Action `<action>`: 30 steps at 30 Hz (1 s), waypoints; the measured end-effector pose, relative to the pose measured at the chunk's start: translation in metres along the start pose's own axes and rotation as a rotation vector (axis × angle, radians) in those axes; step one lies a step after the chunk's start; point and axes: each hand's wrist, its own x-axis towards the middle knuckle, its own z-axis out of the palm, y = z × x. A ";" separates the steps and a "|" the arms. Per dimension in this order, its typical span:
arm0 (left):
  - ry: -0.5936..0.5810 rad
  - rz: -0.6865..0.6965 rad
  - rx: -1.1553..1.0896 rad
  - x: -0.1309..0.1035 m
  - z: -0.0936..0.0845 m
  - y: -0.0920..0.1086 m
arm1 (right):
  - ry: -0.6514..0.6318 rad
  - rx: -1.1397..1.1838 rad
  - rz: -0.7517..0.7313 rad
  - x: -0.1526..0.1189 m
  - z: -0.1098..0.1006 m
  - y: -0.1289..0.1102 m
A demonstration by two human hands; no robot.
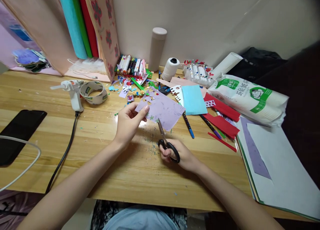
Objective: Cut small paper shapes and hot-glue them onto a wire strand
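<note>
Left hand: My left hand [130, 121] was closed in a pinch, thumb on top and fingers curled beneath, gripping the left edge of the lilac paper [167, 110].
Right hand: My right hand [179, 154] was curled around the black-handled scissors [172, 150], fingers in the loops, just below the centre of the frame.
Lilac paper: I held it up at the centre of the frame, tilted, with small green star shapes [151, 117] showing near its lower left edge.
Scissor blades: They pointed up at the paper's lower edge, close to the stars; I could not tell whether they were biting into it.
Cut so far: The upper left edge was ragged and notched, so I judged that some pieces were already out of it.
Left uncut: The broad middle and right of the sheet looked whole, and the stars near the blades were not yet cut free, as far as I could see.
Scraps: A bright heap of paper scraps [136, 83] lay upper centre, which suggested plenty of cutting done.
Right of centre: A light blue paper [194, 100] lay beside red paper pieces [224, 126].
Left of frame: A white glue gun [75, 96] stood next to a tape roll [96, 99], with a black phone [21, 135] farther left.
</note>
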 end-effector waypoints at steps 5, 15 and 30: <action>-0.004 0.009 0.001 0.001 -0.001 -0.002 | -0.004 -0.025 0.007 0.000 0.000 -0.004; -0.015 -0.040 -0.070 -0.002 0.003 -0.002 | 0.008 0.121 -0.013 0.002 0.006 -0.002; -0.099 -0.116 -0.206 -0.008 0.009 -0.009 | 0.069 0.075 -0.082 0.001 0.000 -0.005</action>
